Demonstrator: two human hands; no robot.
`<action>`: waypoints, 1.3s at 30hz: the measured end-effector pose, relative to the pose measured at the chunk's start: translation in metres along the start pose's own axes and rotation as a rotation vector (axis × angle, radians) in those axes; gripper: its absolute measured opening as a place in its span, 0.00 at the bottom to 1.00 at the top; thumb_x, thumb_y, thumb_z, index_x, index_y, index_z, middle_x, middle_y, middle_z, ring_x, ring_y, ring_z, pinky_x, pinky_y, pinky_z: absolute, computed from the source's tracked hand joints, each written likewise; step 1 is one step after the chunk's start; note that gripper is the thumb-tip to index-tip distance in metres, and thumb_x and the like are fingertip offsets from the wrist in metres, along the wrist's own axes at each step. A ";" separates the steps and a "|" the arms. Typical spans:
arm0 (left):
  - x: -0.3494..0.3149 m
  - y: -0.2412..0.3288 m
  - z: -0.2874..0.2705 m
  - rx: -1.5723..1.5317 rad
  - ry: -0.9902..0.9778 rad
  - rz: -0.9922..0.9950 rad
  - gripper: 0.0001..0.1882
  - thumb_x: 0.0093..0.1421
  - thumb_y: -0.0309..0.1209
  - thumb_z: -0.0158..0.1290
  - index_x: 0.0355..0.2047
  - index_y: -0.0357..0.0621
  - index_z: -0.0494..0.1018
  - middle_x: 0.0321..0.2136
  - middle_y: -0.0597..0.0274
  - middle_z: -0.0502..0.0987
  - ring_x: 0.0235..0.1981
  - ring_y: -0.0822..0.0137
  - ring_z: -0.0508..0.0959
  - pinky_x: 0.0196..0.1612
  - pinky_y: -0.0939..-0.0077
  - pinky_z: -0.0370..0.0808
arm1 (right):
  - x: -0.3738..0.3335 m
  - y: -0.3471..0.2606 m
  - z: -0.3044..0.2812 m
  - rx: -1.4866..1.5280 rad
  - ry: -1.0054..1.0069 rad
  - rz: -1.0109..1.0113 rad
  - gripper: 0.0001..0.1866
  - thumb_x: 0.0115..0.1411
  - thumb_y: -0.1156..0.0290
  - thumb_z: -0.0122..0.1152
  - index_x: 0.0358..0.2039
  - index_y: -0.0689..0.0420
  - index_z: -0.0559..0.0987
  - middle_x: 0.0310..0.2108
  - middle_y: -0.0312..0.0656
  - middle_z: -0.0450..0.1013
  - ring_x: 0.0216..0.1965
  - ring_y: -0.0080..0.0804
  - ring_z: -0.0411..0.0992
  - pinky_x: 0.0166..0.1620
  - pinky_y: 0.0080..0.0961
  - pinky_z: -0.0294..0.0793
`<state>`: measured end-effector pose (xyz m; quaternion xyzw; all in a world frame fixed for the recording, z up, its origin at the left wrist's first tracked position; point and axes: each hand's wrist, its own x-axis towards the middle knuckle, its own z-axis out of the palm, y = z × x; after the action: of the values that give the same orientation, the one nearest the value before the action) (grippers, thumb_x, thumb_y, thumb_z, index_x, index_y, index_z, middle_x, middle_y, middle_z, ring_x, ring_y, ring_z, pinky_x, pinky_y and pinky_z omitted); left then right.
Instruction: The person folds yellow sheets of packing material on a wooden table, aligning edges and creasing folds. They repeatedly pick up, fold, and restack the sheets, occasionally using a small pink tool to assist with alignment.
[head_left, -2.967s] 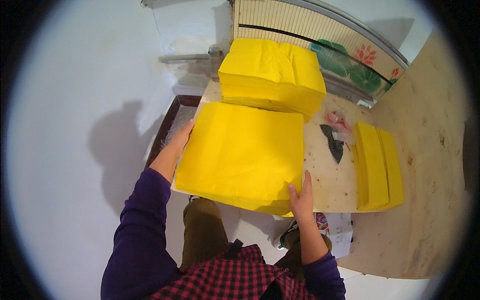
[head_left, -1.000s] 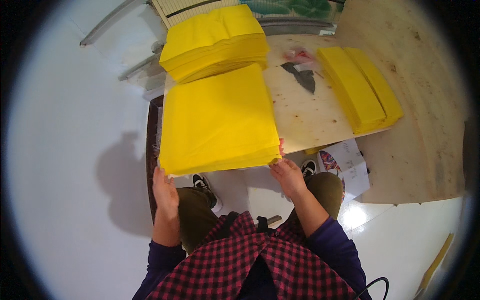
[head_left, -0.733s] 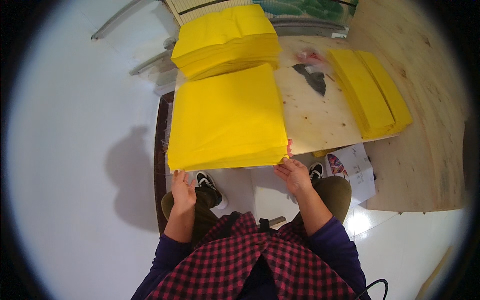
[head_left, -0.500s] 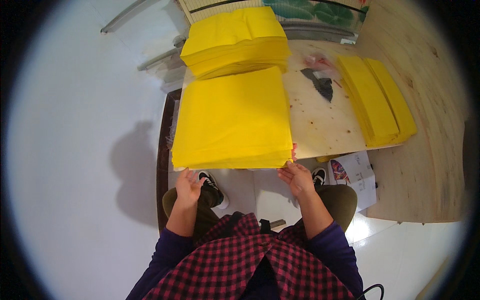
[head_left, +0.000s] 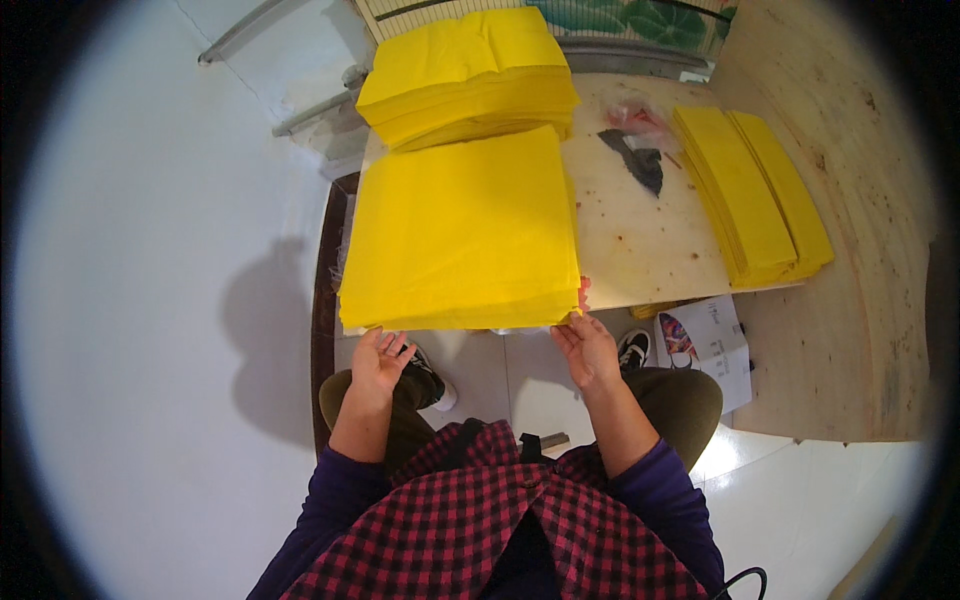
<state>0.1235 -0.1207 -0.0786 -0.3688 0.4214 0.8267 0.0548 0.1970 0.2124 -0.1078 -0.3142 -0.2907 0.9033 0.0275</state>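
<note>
A broad stack of yellow sheets, felt-like or cloth-like, lies in front of me with its near edge at the table's front. Just at its near left corner is my left hand, fingertips by the edge and the fingers spread apart. My right hand has its fingertips closed on the near right corner of the sheets. Small red scraps stick out beside that corner. What lies under the sheets' front edge is hidden.
Behind stands a taller yellow stack. Two narrow yellow piles lie at the right of the wooden table, near a dark cloth scrap. A wooden panel rises on the right. A white printed box sits below the tabletop.
The view has shifted slightly. My left hand's fingers have spread a little more at the left corner; the right hand stays at its corner. The stacks look unmoved.
</note>
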 end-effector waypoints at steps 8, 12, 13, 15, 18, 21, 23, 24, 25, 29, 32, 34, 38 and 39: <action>0.002 -0.001 -0.004 -0.029 -0.061 -0.076 0.17 0.65 0.32 0.51 0.52 0.37 0.67 0.53 0.51 0.67 0.59 0.51 0.67 0.64 0.35 0.60 | -0.004 0.002 0.005 0.087 0.048 0.030 0.13 0.69 0.60 0.55 0.47 0.54 0.73 0.50 0.43 0.71 0.56 0.40 0.68 0.65 0.44 0.61; 0.004 -0.001 -0.008 -0.034 -0.042 -0.073 0.16 0.65 0.33 0.50 0.50 0.38 0.68 0.53 0.52 0.68 0.59 0.51 0.67 0.64 0.37 0.60 | -0.011 -0.005 0.021 0.091 0.037 0.000 0.21 0.72 0.51 0.48 0.52 0.54 0.73 0.54 0.42 0.69 0.59 0.42 0.65 0.67 0.44 0.59; 0.005 0.000 -0.008 -0.036 -0.067 -0.075 0.16 0.65 0.33 0.50 0.50 0.38 0.69 0.53 0.52 0.69 0.59 0.52 0.67 0.64 0.38 0.60 | -0.012 -0.005 0.024 0.100 0.028 -0.015 0.23 0.72 0.50 0.46 0.54 0.55 0.72 0.55 0.42 0.69 0.60 0.42 0.64 0.67 0.44 0.58; 0.004 0.000 -0.011 -0.020 -0.078 -0.070 0.15 0.65 0.33 0.49 0.49 0.39 0.69 0.54 0.52 0.70 0.59 0.52 0.67 0.65 0.39 0.60 | -0.014 -0.006 0.025 0.102 0.047 -0.012 0.24 0.73 0.49 0.44 0.54 0.55 0.72 0.55 0.42 0.69 0.60 0.41 0.65 0.68 0.44 0.58; 0.003 0.001 -0.013 0.004 -0.142 -0.039 0.15 0.65 0.33 0.49 0.50 0.40 0.69 0.53 0.52 0.72 0.58 0.53 0.68 0.65 0.43 0.61 | -0.012 -0.005 0.019 0.153 0.004 0.000 0.22 0.73 0.51 0.45 0.54 0.55 0.72 0.54 0.42 0.69 0.59 0.40 0.65 0.68 0.43 0.59; 0.004 0.002 -0.012 -0.029 -0.134 -0.048 0.17 0.66 0.34 0.49 0.51 0.36 0.69 0.54 0.51 0.71 0.62 0.51 0.66 0.67 0.44 0.59 | -0.007 -0.002 0.007 0.099 -0.020 -0.014 0.18 0.72 0.56 0.48 0.53 0.55 0.73 0.53 0.41 0.70 0.58 0.38 0.67 0.67 0.43 0.61; 0.006 0.003 -0.009 -0.042 -0.086 -0.061 0.16 0.66 0.33 0.49 0.51 0.37 0.69 0.53 0.52 0.71 0.62 0.52 0.66 0.67 0.44 0.59 | -0.004 -0.001 0.001 0.040 -0.020 -0.035 0.16 0.71 0.60 0.50 0.53 0.55 0.72 0.53 0.40 0.71 0.57 0.37 0.68 0.66 0.43 0.63; 0.006 0.002 -0.007 -0.048 -0.063 -0.068 0.16 0.66 0.33 0.49 0.50 0.37 0.69 0.53 0.53 0.72 0.62 0.52 0.66 0.67 0.45 0.59 | -0.004 0.000 0.000 0.019 -0.019 -0.045 0.16 0.70 0.62 0.50 0.53 0.55 0.72 0.53 0.40 0.72 0.57 0.37 0.69 0.65 0.43 0.64; 0.005 0.002 -0.006 -0.060 -0.054 -0.069 0.16 0.66 0.33 0.49 0.50 0.37 0.69 0.52 0.53 0.72 0.62 0.52 0.66 0.67 0.45 0.59 | -0.003 0.000 -0.001 -0.001 -0.018 -0.054 0.16 0.69 0.63 0.51 0.54 0.56 0.72 0.52 0.40 0.72 0.56 0.37 0.69 0.65 0.43 0.65; -0.001 -0.001 -0.005 -0.110 -0.025 -0.084 0.16 0.67 0.33 0.48 0.50 0.36 0.69 0.52 0.52 0.71 0.62 0.52 0.66 0.67 0.46 0.60 | -0.003 -0.001 0.000 -0.069 -0.077 -0.092 0.17 0.68 0.68 0.52 0.56 0.56 0.70 0.53 0.40 0.73 0.55 0.36 0.71 0.62 0.41 0.68; -0.011 -0.011 -0.004 -0.127 -0.022 -0.151 0.18 0.67 0.33 0.48 0.51 0.34 0.68 0.54 0.49 0.69 0.63 0.51 0.65 0.67 0.47 0.60 | -0.003 -0.002 0.004 -0.086 -0.071 -0.095 0.17 0.67 0.72 0.53 0.56 0.57 0.70 0.53 0.40 0.73 0.54 0.36 0.71 0.62 0.40 0.68; -0.016 -0.016 -0.001 -0.117 -0.059 -0.193 0.19 0.67 0.33 0.48 0.53 0.32 0.67 0.56 0.47 0.68 0.63 0.50 0.65 0.68 0.47 0.60 | -0.004 -0.003 0.006 -0.086 -0.069 -0.099 0.18 0.66 0.73 0.54 0.56 0.58 0.70 0.53 0.41 0.73 0.55 0.36 0.71 0.63 0.40 0.67; -0.025 -0.021 0.009 -0.084 -0.213 -0.216 0.23 0.67 0.34 0.48 0.56 0.31 0.65 0.60 0.44 0.66 0.65 0.49 0.63 0.68 0.48 0.59 | -0.007 -0.009 0.011 -0.073 -0.112 -0.069 0.19 0.64 0.76 0.53 0.56 0.59 0.70 0.53 0.42 0.73 0.54 0.37 0.71 0.63 0.39 0.67; -0.027 -0.022 0.012 -0.085 -0.254 -0.214 0.23 0.67 0.35 0.48 0.57 0.30 0.65 0.60 0.44 0.65 0.65 0.49 0.63 0.68 0.48 0.59 | -0.009 -0.010 0.013 -0.064 -0.120 -0.068 0.19 0.64 0.76 0.52 0.56 0.59 0.70 0.53 0.42 0.72 0.54 0.37 0.72 0.62 0.38 0.68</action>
<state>0.1449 -0.0921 -0.0712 -0.3061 0.3343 0.8731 0.1796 0.1955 0.2122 -0.0892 -0.2504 -0.3311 0.9093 0.0306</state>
